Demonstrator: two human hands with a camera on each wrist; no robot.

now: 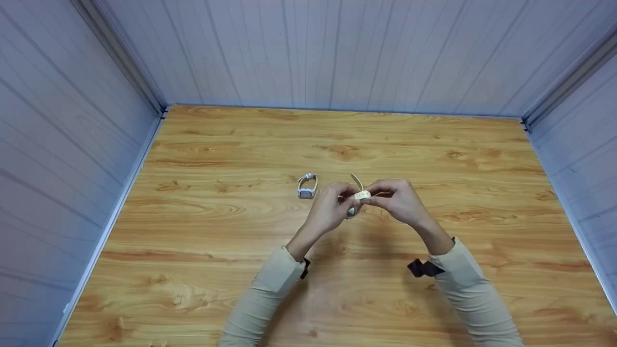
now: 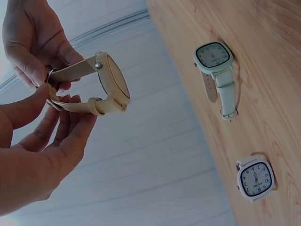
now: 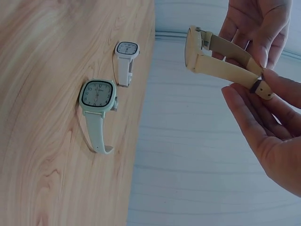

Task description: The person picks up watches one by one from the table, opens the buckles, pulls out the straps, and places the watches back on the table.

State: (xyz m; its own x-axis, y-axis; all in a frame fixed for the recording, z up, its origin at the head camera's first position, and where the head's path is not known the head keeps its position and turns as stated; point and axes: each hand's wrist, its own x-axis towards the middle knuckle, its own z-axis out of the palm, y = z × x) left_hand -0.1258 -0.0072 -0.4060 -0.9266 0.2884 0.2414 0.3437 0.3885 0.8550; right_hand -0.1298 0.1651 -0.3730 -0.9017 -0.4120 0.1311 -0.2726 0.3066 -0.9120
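As the cream watch (image 1: 362, 195) is held up just right of the head view's middle, the left hand (image 1: 328, 208) and right hand (image 1: 402, 202), angled inward from below, pinch its strap (image 3: 228, 69); a white watch (image 1: 306, 193) lies to their left.

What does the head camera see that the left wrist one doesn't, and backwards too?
Only the head view shows both sleeves. Only the left wrist view shows numbers on the white watch and mint watch. Both show the left hand and right hand holding the cream watch, the other two watches (mint partly hidden in the head view), and the wooden table.
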